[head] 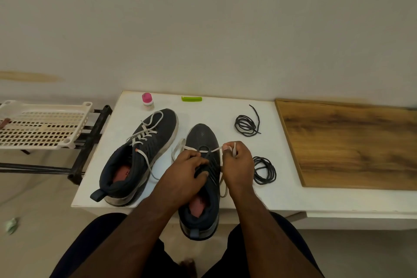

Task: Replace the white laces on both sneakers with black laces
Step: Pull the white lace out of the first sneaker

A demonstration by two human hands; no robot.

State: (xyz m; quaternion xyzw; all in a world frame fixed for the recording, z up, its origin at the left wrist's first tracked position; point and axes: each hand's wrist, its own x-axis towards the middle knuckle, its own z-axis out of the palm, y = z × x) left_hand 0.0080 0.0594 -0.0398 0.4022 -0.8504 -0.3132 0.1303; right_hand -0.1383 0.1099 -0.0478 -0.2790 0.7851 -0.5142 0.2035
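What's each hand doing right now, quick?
Left hand: closed, gripping the tongue area of the near dark navy sneaker.
Right hand: closed, pinching that sneaker's flat white lace.

Two dark sneakers are sitting on the white table; the left sneaker (137, 158) is keeping its white lace (144, 135); the right sneaker (203, 178) is losing its white lace (180, 149); two coiled black laces (247, 125) (264, 170) are lying beside it.

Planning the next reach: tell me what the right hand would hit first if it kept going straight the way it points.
The right hand points away from the person. Straight on lies bare white table, with the far coil of black lace just off to the right; it might brush that, though depth is unclear.
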